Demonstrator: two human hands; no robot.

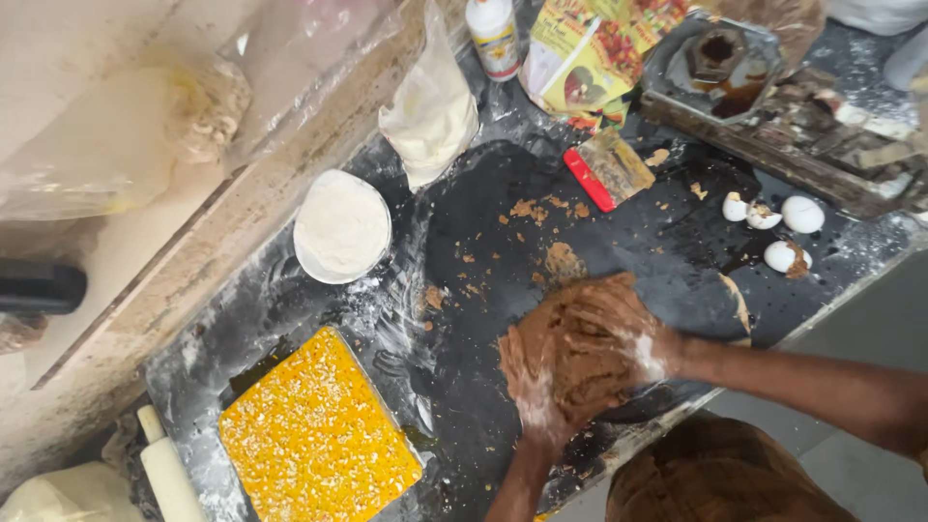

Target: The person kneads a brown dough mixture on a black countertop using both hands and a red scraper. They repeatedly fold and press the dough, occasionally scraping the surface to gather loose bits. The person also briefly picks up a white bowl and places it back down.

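Brown dough lump (570, 353) sits between both hands: left hand (527, 391) cupping near-left side, right hand (628, 324) pressed over far-right top, fingers curled gripping.

White flour bowl (341, 226) near bagged flour (430, 111); yellow crumb-topped slab (317, 440) beside rolling pin (169, 474); eggshells (773, 227) at right; red-lidded packet (609, 169) beside scattered crumbs.

one head-worn view, steeply down and close over a floured black worktop (464, 406)
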